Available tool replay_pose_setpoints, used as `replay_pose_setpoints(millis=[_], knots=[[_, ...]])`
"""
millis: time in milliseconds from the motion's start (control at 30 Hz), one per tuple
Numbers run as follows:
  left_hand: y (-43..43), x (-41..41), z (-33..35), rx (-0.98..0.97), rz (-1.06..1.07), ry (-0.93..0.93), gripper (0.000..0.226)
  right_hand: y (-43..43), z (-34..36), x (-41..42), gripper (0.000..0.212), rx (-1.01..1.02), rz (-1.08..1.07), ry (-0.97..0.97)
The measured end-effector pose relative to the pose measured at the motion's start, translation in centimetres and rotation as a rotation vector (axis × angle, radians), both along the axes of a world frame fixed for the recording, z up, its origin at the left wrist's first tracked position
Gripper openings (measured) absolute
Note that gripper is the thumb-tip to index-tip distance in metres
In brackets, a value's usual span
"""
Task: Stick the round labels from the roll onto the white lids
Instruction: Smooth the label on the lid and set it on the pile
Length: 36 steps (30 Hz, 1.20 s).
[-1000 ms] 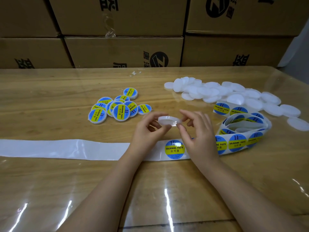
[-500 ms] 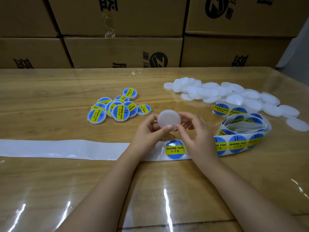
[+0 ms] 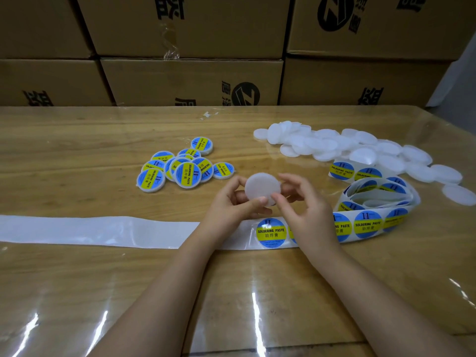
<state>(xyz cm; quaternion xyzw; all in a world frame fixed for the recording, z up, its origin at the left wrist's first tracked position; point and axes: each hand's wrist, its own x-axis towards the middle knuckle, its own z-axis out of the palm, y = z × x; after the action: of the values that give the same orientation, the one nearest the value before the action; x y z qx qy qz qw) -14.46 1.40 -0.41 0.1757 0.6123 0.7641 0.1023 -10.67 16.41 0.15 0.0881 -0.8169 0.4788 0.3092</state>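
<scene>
A bare white lid [image 3: 262, 186], tilted up, is pinched by its rim between the left hand [image 3: 231, 204] and right hand [image 3: 305, 210] (fingers behind it are hidden). Just below the grip a label [image 3: 271, 232] sits on the backing strip [image 3: 90, 230]; the next one vanishes under the right hand. Rightward lies the loose roll [image 3: 378, 199], beyond it plain lids [image 3: 360, 150]; leftward, labelled lids [image 3: 180, 171].

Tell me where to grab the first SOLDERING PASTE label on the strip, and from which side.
Probably pinch the label by its left rim, coming from the bare backing strip: it lies flat, so only a lifted edge gives a grip, and the right hand crowds its right side.
</scene>
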Motion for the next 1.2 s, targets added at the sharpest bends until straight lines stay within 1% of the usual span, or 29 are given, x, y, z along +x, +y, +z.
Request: replay_pose_setpoints(millis=[67,133,200,233,300,367,400,467,533,600,667,700,733,800,900,933,967,1000,1033,1067,1133,1200], knots=[[0.3,0.0,-0.3,-0.075,0.028,0.074,0.016,0.1,0.1,0.0,0.023,0.082,-0.005,0.064],[0.3,0.0,-0.4,-0.158,0.071,0.187,0.017,0.1,0.2,0.1,0.024,0.169,0.006,0.122],[0.3,-0.1,-0.3,-0.187,0.108,0.239,0.019,0.1,0.3,0.1,0.027,0.172,0.019,0.128],[0.3,-0.1,-0.3,-0.181,0.117,0.236,0.018,0.1,0.3,0.1,0.028,0.157,0.018,0.126],[0.3,-0.1,-0.1,-0.111,0.129,0.179,0.017,0.2,0.1,0.0,0.033,0.109,-0.002,0.080],[0.2,-0.2,0.0,-0.033,0.164,0.117,0.016,0.2,-0.1,-0.1,0.040,0.055,-0.016,-0.039],[0.1,-0.2,0.1,-0.004,0.177,0.091,0.016,0.1,-0.1,-0.2,0.040,0.036,-0.011,-0.089],[-0.1,-0.2,0.2,0.019,0.179,0.065,0.019,0.2,-0.2,-0.2,0.033,0.030,0.008,-0.120],[0.0,-0.1,0.1,-0.019,0.190,0.093,0.025,0.1,0.0,0.0,0.025,0.051,0.012,-0.076],[0.3,0.0,-0.1,-0.136,0.237,0.189,0.024,0.2,0.2,0.0,0.019,0.108,-0.014,0.010],[0.4,0.0,-0.4,-0.256,0.302,0.307,0.014,0.3,0.4,0.1,0.016,0.166,-0.043,0.074],[0.5,-0.1,-0.5,-0.307,0.336,0.353,0.014,0.4,0.6,0.0,0.016,0.192,-0.045,0.081],[0.5,-0.2,-0.6,-0.346,0.365,0.376,0.019,0.6,0.7,0.0,0.016,0.231,-0.046,0.072],[0.4,-0.4,-0.8,-0.375,0.392,0.357,0.024,0.9,0.8,-0.1,0.021,0.356,-0.066,0.016],[0.3,-0.5,-0.8,-0.347,0.369,0.260,0.013,1.4,0.6,-0.2,0.029,0.626,-0.087,-0.182],[0.3,-0.5,-0.8,-0.335,0.365,0.240,0.011,1.5,0.6,-0.1,0.030,0.676,-0.053,-0.235],[0.3,-0.5,-0.9,-0.335,0.368,0.233,0.008,1.5,0.7,0.0,0.031,0.670,0.018,-0.266],[0.2,-0.6,-0.9,-0.343,0.380,0.231,0.006,1.4,0.8,0.3,0.032,0.631,0.111,-0.279],[0.2,-0.6,-1.0,-0.362,0.399,0.236,0.010,1.2,1.0,0.5,0.036,0.586,0.195,-0.272],[0.1,-0.7,-1.0,-0.380,0.413,0.240,0.015,1.1,1.1,0.8,0.041,0.571,0.253,-0.252],[0.0,-0.7,-1.2,-0.400,0.419,0.240,0.023,1.0,1.0,1.0,0.050,0.592,0.289,-0.182],[0.0,-0.7,-1.3,-0.488,0.451,0.276,0.030,1.0,0.9,1.0,0.049,0.595,0.289,-0.120]])
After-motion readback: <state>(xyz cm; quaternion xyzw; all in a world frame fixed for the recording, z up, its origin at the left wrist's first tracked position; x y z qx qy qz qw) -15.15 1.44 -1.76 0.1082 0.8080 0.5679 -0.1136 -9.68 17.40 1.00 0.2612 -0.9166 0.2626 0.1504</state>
